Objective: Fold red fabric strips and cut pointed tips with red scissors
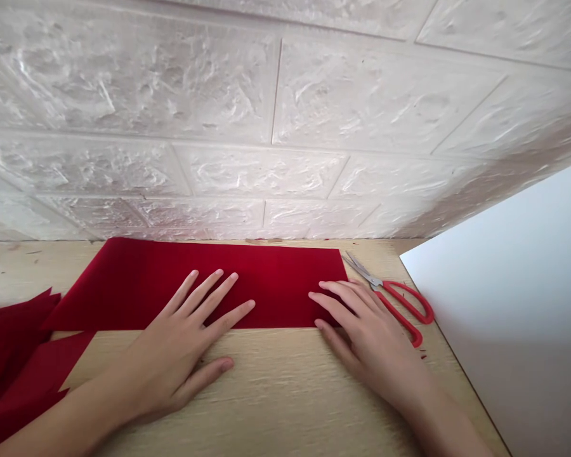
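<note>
A wide dark red sheet, which looks like felt or paper, lies flat on the table in front of the wall. My left hand rests with spread fingers on its near middle part, the thumb off the sheet over the wood. On the sheet's right end lie the fingertips of my right hand, fingers stretched and slightly bent, with nothing held. Scissors with red handles lie just beyond my right hand, blades partly apart and pointing toward the sheet's upper right corner.
Several red pieces are heaped at the left, partly behind my left forearm. A white brick-patterned wall rises behind the table. On the right stands a white panel. Small red scraps lie near the scissors and along the wall.
</note>
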The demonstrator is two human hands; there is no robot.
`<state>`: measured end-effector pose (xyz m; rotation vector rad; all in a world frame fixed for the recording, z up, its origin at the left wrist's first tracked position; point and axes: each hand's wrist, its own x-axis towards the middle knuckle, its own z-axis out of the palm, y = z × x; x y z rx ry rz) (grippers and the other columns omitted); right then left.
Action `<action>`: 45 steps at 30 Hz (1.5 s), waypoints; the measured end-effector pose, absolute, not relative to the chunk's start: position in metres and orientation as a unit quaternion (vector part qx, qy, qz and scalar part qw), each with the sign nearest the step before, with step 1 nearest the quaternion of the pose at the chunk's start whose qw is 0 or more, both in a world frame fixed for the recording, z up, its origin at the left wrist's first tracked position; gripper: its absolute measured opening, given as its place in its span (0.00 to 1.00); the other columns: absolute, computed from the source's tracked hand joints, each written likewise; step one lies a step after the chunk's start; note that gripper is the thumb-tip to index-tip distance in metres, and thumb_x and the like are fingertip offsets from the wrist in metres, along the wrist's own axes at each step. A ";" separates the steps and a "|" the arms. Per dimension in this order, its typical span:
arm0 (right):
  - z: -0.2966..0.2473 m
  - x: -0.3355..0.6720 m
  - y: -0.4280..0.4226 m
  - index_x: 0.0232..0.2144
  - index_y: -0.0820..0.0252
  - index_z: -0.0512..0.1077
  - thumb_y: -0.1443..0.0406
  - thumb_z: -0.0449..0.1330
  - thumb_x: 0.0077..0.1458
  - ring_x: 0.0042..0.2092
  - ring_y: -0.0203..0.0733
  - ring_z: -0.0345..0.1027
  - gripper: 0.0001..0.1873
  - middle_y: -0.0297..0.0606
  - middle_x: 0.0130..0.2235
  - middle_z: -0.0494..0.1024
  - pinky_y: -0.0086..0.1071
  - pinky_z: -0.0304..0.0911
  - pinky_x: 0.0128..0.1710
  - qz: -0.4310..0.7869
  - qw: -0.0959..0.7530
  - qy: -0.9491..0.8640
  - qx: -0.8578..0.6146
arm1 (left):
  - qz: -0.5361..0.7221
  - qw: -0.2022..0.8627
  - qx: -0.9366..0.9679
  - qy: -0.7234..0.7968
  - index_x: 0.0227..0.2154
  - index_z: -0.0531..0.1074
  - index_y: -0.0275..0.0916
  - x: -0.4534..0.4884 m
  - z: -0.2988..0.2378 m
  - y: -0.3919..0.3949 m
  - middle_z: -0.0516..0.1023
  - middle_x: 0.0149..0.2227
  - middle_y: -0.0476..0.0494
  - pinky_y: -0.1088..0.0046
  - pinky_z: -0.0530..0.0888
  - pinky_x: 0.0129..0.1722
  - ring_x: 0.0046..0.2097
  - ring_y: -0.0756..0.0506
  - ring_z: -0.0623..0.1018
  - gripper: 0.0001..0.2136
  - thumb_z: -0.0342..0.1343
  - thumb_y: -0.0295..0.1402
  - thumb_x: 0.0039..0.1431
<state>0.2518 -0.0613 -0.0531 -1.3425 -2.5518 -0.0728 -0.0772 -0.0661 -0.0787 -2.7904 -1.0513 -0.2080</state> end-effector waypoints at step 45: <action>-0.068 0.269 -0.044 0.42 0.58 0.82 0.61 0.55 0.61 0.32 0.48 0.75 0.17 0.39 0.29 0.82 0.42 0.72 0.37 0.032 0.237 -0.693 -0.680 | -0.076 0.057 -0.931 -0.352 0.74 0.50 0.43 -0.075 -0.078 -0.068 0.46 0.77 0.36 0.38 0.64 0.66 0.74 0.28 0.54 0.36 0.52 0.46 0.67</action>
